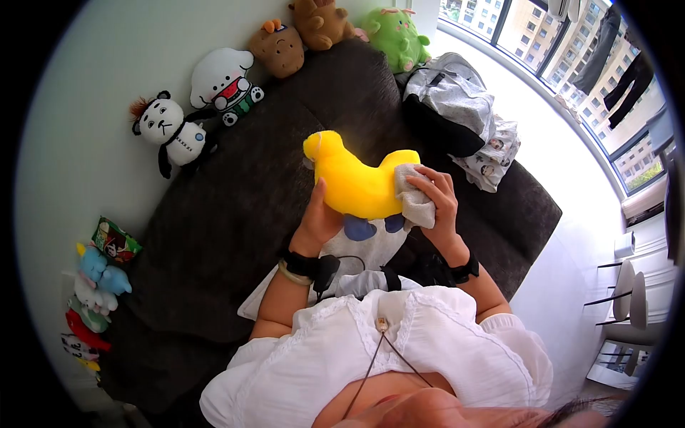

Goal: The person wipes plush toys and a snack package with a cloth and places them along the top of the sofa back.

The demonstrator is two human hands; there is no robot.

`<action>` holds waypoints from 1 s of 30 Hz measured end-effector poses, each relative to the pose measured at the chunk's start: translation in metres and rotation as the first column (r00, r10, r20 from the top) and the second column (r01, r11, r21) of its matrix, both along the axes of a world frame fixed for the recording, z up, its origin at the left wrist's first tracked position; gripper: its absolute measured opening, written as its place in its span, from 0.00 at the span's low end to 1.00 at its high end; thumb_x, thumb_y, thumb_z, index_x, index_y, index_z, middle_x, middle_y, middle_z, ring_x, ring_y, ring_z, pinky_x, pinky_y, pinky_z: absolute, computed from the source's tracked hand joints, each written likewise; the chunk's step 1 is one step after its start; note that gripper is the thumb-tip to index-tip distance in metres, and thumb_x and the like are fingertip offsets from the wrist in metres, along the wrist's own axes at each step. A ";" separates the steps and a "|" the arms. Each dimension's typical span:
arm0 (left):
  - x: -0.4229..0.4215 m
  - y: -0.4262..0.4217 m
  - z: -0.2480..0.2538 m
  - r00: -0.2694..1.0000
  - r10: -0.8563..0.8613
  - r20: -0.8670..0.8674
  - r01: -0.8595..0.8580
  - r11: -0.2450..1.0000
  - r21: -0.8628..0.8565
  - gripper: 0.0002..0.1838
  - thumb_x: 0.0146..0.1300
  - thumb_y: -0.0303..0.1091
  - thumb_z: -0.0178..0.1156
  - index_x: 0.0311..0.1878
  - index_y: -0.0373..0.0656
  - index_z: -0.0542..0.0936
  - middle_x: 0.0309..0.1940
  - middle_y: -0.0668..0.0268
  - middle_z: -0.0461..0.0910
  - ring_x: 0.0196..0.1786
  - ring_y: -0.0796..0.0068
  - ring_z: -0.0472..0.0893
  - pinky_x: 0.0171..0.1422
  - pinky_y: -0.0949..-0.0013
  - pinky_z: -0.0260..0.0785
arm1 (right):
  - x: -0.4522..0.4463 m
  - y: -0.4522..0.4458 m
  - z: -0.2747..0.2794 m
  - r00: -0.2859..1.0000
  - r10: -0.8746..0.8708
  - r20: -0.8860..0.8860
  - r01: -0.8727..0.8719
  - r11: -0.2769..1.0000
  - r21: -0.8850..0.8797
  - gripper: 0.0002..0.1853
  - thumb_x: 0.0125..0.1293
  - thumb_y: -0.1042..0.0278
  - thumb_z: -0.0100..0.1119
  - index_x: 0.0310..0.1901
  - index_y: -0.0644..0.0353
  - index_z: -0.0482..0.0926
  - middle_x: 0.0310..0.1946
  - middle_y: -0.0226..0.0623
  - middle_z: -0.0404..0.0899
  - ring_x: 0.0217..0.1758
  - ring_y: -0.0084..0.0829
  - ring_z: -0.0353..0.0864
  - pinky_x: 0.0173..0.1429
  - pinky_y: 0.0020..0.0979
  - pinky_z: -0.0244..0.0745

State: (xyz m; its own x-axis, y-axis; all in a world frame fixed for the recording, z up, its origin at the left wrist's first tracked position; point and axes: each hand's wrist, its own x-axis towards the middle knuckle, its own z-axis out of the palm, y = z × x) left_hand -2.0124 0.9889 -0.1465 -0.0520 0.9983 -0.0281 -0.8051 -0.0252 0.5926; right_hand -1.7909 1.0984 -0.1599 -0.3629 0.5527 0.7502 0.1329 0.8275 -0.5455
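A yellow plush duck (360, 182) with dark blue feet is held up in front of my body, over the dark sofa. My left hand (319, 217) grips its underside near the head end, the fingers partly hidden behind the plush. At the other end, my right hand (439, 203) is closed on a folded light grey cloth (414, 196). That cloth presses against the duck's tail end.
The dark sofa (235, 235) spreads around me. Along its back sit several plush toys, among them a panda (168, 128), a white dog (225, 82) and a green toy (396, 39). A grey backpack (453, 100) lies at the right, near windows. Chairs (628, 296) stand at far right.
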 end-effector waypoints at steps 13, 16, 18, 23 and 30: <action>0.012 0.020 -0.022 1.000 0.010 0.016 -0.009 0.997 -0.072 0.32 0.72 0.60 0.56 0.67 0.48 0.68 0.60 0.61 0.76 0.65 0.64 0.76 0.71 0.57 0.70 | -0.036 -0.034 0.053 0.953 0.153 0.262 -0.222 0.941 0.254 0.26 0.48 0.72 0.73 0.53 0.43 0.85 0.60 0.36 0.76 0.58 0.43 0.76 0.59 0.43 0.78; 0.004 0.017 -0.009 0.989 0.142 0.039 -0.135 0.982 -0.135 0.32 0.72 0.62 0.54 0.67 0.48 0.69 0.59 0.61 0.77 0.64 0.63 0.77 0.71 0.56 0.70 | -0.032 -0.039 0.024 0.908 0.180 0.379 -0.296 0.915 0.275 0.26 0.48 0.72 0.72 0.53 0.44 0.85 0.60 0.34 0.75 0.61 0.40 0.73 0.62 0.42 0.76; -0.001 0.008 0.003 0.964 0.266 -0.002 -0.264 0.955 -0.137 0.32 0.71 0.63 0.54 0.67 0.48 0.69 0.60 0.61 0.77 0.65 0.63 0.77 0.71 0.55 0.70 | -0.015 -0.035 0.009 0.885 0.162 0.437 -0.294 0.921 0.254 0.25 0.47 0.73 0.71 0.52 0.46 0.85 0.57 0.33 0.75 0.61 0.39 0.72 0.62 0.40 0.75; -0.027 -0.005 0.006 0.945 0.326 0.034 -0.324 0.944 -0.051 0.33 0.71 0.64 0.54 0.67 0.48 0.70 0.60 0.61 0.78 0.65 0.62 0.77 0.71 0.54 0.70 | 0.046 0.015 -0.017 0.882 -0.151 0.447 0.161 0.987 0.015 0.26 0.36 0.76 0.76 0.44 0.53 0.86 0.49 0.37 0.81 0.49 0.43 0.79 0.51 0.40 0.79; -0.007 0.004 0.010 0.953 0.270 0.138 -0.267 0.963 -0.038 0.30 0.74 0.61 0.49 0.67 0.50 0.73 0.61 0.64 0.80 0.64 0.61 0.78 0.71 0.51 0.67 | 0.013 -0.015 0.050 0.998 0.001 0.058 -0.018 0.956 0.291 0.24 0.44 0.65 0.76 0.48 0.50 0.87 0.54 0.39 0.80 0.53 0.45 0.79 0.54 0.41 0.78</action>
